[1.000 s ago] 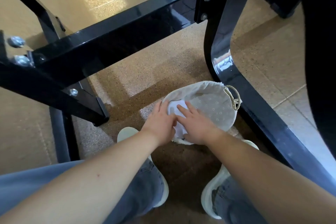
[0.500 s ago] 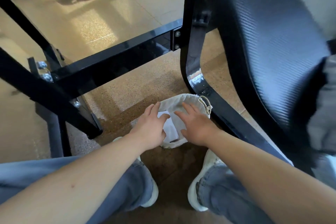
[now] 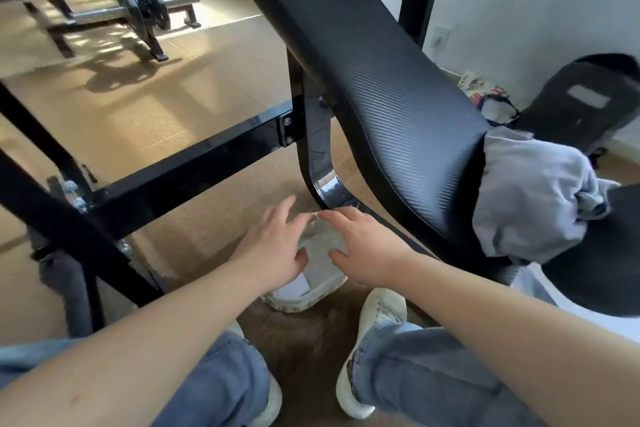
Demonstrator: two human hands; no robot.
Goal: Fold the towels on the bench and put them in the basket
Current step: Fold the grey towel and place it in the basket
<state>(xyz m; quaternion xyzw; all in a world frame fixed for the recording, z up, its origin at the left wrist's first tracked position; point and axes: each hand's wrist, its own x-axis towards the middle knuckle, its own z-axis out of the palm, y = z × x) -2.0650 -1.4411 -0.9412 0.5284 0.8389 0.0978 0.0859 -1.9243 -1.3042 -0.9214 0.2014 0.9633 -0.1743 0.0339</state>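
Note:
A small beige fabric basket (image 3: 320,296) stands on the floor between my feet, under the bench's edge. A folded white towel (image 3: 294,287) lies inside it, mostly hidden by my hands. My left hand (image 3: 277,246) hovers over the basket's left side, fingers spread and relaxed. My right hand (image 3: 363,246) hovers over its right side, fingers straight, holding nothing. A crumpled light blue-grey towel (image 3: 530,198) lies on the black padded bench (image 3: 381,87) at the right.
The bench's black steel frame (image 3: 194,163) and curved leg (image 3: 322,177) stand just behind the basket. My white shoes (image 3: 374,350) flank it. Gym equipment (image 3: 138,0) stands at the far left. A black bag (image 3: 581,104) sits by the wall.
My view has tilted up, bringing the bench and the blue-grey towel into sight. Both hands have lifted off the white towel and spread apart above the basket.

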